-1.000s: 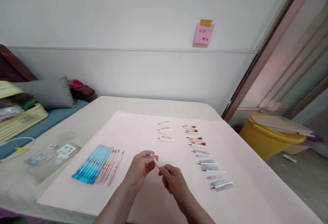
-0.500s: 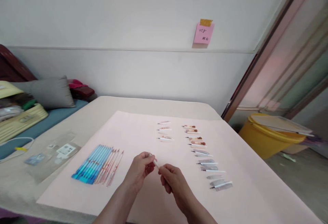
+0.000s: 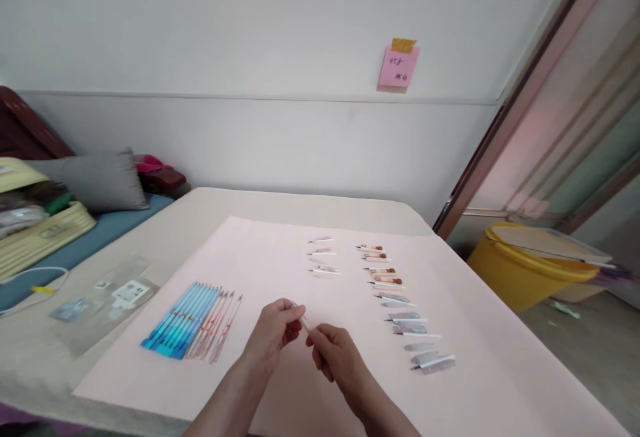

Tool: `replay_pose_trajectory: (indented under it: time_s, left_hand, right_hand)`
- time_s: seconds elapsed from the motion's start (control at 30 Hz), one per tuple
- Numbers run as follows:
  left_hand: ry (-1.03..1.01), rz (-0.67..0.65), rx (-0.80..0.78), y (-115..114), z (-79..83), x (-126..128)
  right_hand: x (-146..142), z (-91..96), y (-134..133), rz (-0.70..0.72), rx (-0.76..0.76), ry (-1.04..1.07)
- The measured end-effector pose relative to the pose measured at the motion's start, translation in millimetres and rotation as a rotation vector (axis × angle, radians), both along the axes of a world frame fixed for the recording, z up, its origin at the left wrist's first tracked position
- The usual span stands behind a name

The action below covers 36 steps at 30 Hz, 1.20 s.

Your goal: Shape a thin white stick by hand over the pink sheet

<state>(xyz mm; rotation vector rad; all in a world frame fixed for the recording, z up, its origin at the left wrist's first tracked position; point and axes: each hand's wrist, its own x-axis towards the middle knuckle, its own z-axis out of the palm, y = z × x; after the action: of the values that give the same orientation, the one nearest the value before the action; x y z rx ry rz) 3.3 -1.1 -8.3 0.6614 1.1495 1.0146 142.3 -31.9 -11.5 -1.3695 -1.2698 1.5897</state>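
My left hand (image 3: 273,336) and my right hand (image 3: 334,356) both pinch one thin white stick (image 3: 302,320) above the pale pink sheet (image 3: 300,384). The left fingers hold its upper end and the right fingers its lower end. To the left of my hands lies a tight row of blue and pink pens (image 3: 193,320). To the right, a line of small capped pieces with white stems (image 3: 400,307) runs away from me, brown-tipped ones farther off and grey ones nearer. Three small pieces (image 3: 321,254) lie in a short row beyond my hands.
The sheet covers a beige table (image 3: 280,200). Clear plastic packets (image 3: 103,297) lie at its left. A grey cushion (image 3: 93,180) and a yellow box (image 3: 40,230) sit farther left. A yellow bucket (image 3: 525,267) stands on the floor at right, and a pink note (image 3: 398,66) hangs on the wall.
Both hands have drifted slightly down and toward me with the stick still pinched between them. Nothing on the sheet has moved.
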Motion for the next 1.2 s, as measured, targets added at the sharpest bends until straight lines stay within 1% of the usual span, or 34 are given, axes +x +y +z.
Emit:
replay_pose_trajectory:
  time_s: [0.13, 0.17, 0.23, 0.33, 0.43, 0.6, 0.7, 0.8, 0.87, 1.0, 1.1, 1.2]
  left_hand:
    - [0.012, 0.012, -0.002, 0.0, -1.7, 0.4]
    - [0.009, 0.007, 0.004, -0.1, -1.4, 0.7]
    - [-0.033, -0.012, 0.036, -0.5, 0.6, 1.4]
    - [-0.163, -0.039, 0.085, -1.0, 5.4, 3.0]
    - [-0.241, -0.049, 0.084, -0.8, 6.8, 3.7]
    - [-0.204, -0.02, 0.07, 0.3, -2.0, 1.6]
    - [-0.136, 0.005, 0.067, 0.6, -5.5, 0.2]
    - [-0.076, 0.02, 0.045, 0.2, -3.3, 0.3]
    - [-0.084, 0.009, 0.052, -0.4, 0.8, 1.5]
    - [-0.198, -0.025, 0.069, -1.2, 8.1, 4.4]
    - [-0.22, -0.015, 0.049, -0.6, 6.2, 4.7]
    - [-0.17, -0.013, 0.046, 0.3, -0.5, 2.9]
  right_hand:
    - [-0.9, -4.4, 0.2, -0.021, 0.124, -0.121]
    - [-1.2, -4.3, 0.1, -0.029, 0.123, -0.127]
    - [-1.5, -2.0, -0.2, -0.049, 0.07, -0.098]
    - [-1.1, 4.6, -1.6, -0.114, 0.0, -0.001]
    - [0.1, 8.3, -2.6, -0.154, -0.005, 0.063]
    - [0.7, -0.8, 0.8, -0.084, -0.036, 0.028]
    - [0.0, -7.2, 2.9, -0.057, 0.02, -0.025]
    - [-0.4, -10.0, 3.4, -0.048, 0.066, -0.053]
    - [-0.1, -10.4, 3.6, -0.05, 0.062, -0.063]
    - [1.3, -8.4, 4.7, -0.076, 0.01, -0.067]
    - [1.2, -6.0, 4.9, -0.092, -0.009, -0.058]
    - [-0.2, -5.1, 4.3, -0.082, 0.004, -0.061]
